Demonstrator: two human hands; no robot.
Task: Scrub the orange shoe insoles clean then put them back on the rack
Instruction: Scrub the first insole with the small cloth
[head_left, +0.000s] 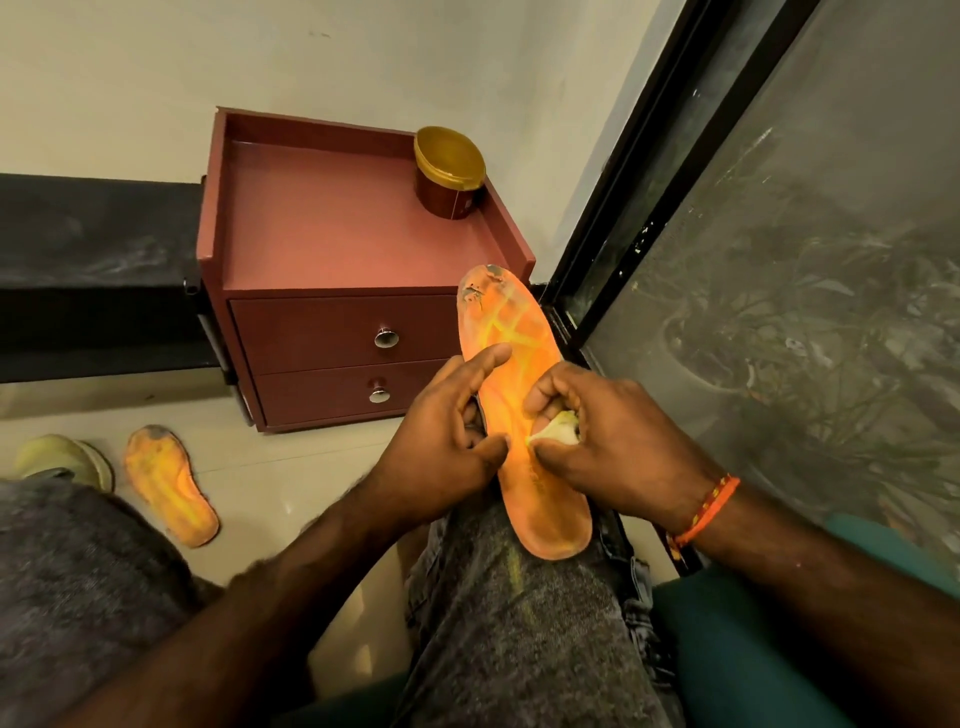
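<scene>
In front of me stands a small reddish-brown cabinet (332, 223) with a raised rim round its top; it has two drawers, one above the other, each with a round metal knob (386, 338); a jar (450, 176) with a gold lid sits in the far right corner of the top, close to the rim. A dark bench (93, 249) runs off to my left, touching the cabinet's side; behind both is a pale wall (363, 57). On my right a black-framed window (779, 260) shows dim plants through dusty glass. A pale green shoe (67, 460) lies on the light tiled floor (291, 467); my grey jeans (519, 623) fill the foreground.
</scene>
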